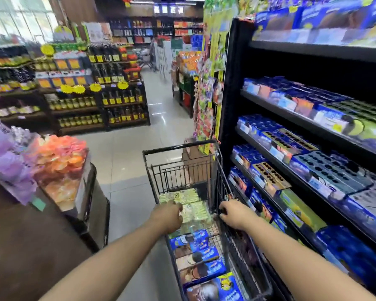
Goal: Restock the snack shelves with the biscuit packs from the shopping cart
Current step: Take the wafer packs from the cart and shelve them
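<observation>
orange snack bags [59, 161] heap at the left, then the left hand [168, 216] curls at the cart [178, 146] rim, its hold unclear, blue biscuit packs [195, 255] lie inside, and the right hand [232, 215] clasps the far rim beside the stocked snack shelves [232, 83].

Daylight pours through blown-out windows [13, 16] at upper left, and the bright, even store light leaves white glare on the glossy floor tiles [161, 114]. Motion blur smears the snack shelves [313, 131] at right, while the shopping cart [178, 148] at centre reads sharper. The wide lens bows lines near the edges.
</observation>
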`<action>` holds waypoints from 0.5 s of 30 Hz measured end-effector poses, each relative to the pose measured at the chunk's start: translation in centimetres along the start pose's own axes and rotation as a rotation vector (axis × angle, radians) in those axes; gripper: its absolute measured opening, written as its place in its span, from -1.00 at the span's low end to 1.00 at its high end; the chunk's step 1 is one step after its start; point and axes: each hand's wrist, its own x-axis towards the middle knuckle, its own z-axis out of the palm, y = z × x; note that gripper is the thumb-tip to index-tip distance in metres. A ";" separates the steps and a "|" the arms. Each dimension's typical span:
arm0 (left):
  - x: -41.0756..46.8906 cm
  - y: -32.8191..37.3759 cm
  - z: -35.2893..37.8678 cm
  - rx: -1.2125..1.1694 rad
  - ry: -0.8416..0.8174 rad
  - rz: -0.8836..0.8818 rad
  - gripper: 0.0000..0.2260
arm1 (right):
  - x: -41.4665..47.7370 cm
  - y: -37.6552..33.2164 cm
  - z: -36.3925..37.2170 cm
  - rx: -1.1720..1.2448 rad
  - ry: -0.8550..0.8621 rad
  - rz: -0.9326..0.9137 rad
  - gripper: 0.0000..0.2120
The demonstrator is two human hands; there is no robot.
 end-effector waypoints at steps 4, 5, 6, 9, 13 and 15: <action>4.5 -1.1 -0.2 0.033 -0.030 -0.041 -0.65 | 5.6 1.4 -0.1 0.046 -0.057 -0.016 -0.62; 5.4 -1.3 0.2 0.031 -0.037 -0.052 -0.64 | 6.9 1.9 0.3 0.073 -0.066 -0.014 -0.61; 6.3 -1.5 0.7 0.028 -0.046 -0.063 -0.64 | 8.1 2.2 0.9 0.101 -0.076 -0.013 -0.61; 8.4 -2.3 2.4 0.027 -0.091 -0.071 -0.64 | 11.1 2.9 2.8 0.161 -0.130 0.011 -0.59; 11.9 -3.8 5.0 0.025 -0.106 -0.046 -0.64 | 14.9 3.4 5.8 0.279 -0.203 0.087 -0.45; 14.2 -4.7 7.0 0.010 -0.115 -0.038 -0.64 | 16.7 3.7 7.8 0.389 -0.217 0.152 -0.40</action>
